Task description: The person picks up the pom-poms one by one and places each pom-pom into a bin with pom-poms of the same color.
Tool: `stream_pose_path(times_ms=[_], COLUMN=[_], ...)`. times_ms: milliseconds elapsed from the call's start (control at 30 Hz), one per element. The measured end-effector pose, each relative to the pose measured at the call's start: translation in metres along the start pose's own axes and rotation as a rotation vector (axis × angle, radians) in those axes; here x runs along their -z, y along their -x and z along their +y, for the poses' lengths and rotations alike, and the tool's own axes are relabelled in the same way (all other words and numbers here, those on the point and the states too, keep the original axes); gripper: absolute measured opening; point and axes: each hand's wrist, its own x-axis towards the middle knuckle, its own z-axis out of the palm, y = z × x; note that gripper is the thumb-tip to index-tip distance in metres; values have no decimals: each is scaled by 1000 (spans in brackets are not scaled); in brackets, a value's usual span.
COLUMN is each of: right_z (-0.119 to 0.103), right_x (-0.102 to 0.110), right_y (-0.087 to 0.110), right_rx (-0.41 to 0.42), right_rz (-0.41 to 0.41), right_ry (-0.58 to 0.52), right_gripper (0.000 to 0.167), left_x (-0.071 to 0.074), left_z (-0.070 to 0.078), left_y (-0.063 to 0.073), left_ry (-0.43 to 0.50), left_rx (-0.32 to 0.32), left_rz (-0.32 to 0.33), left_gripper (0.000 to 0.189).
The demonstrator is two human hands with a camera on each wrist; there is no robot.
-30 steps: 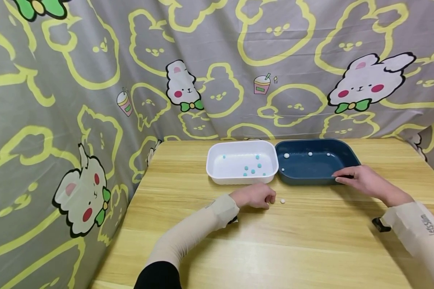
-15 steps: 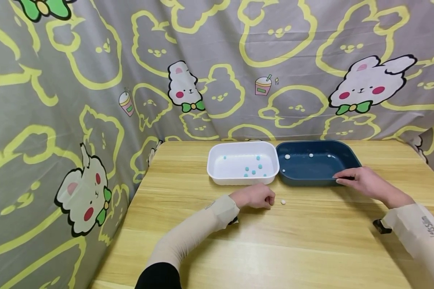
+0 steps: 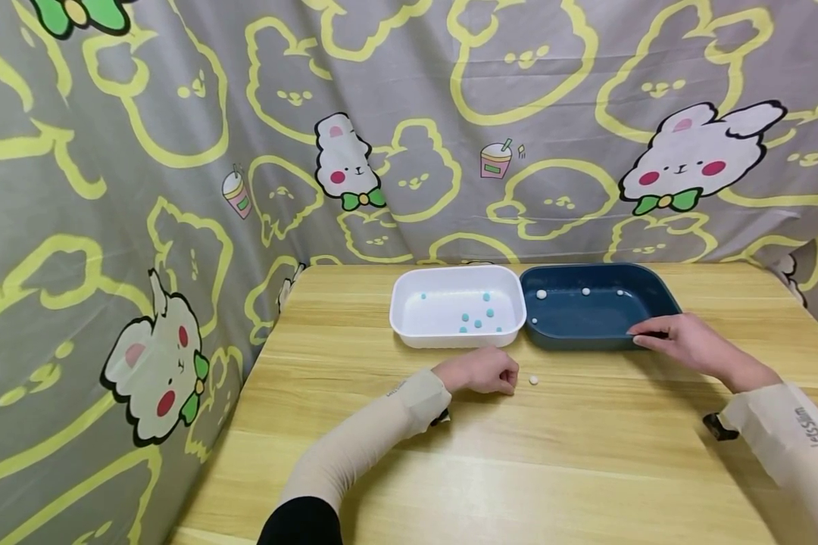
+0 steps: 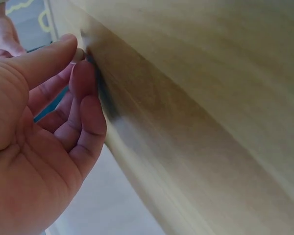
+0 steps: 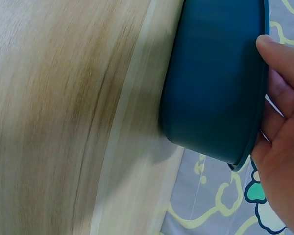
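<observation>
My left hand (image 3: 480, 371) rests low over the table in front of the white tub (image 3: 457, 341), its fingers loosely curled. Just right of its fingertips, with a small gap, a small white ball (image 3: 534, 380) lies on the wood. The left wrist view shows this ball (image 4: 78, 55) beyond the thumb and index finger, partly covered by them. At the front right rim of the dark blue tub (image 3: 579, 342), my right hand (image 3: 695, 344) grips the edge, thumb on the near outer side (image 5: 220, 73) and fingers on the other side.
Several small teal balls (image 3: 478, 324) lie inside the white tub. Several white balls (image 3: 541, 294) are in the dark blue tub, which stands against the white one. A patterned curtain (image 3: 409, 136) hangs behind the wooden table (image 3: 491, 469) and along its left side.
</observation>
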Motion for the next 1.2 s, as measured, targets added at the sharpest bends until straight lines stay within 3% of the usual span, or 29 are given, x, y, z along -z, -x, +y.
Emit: stream_pose_path(times_ms=[300, 567, 1200], right_z=[0, -2, -4], right_x=[2, 2, 1], right_y=[-1, -1, 0], right_rx=[-10, 7, -4], right_rz=[-22, -8, -11], right_ry=[-7, -2, -25], right_gripper=[13, 14, 13], left_x=[4, 17, 34], left_z=[1, 9, 23], left_y=[-3, -6, -8], left_ry=[14, 54, 104], left_rx=[-41, -89, -68], left_rz=[28, 71, 91], left_gripper=[15, 14, 9])
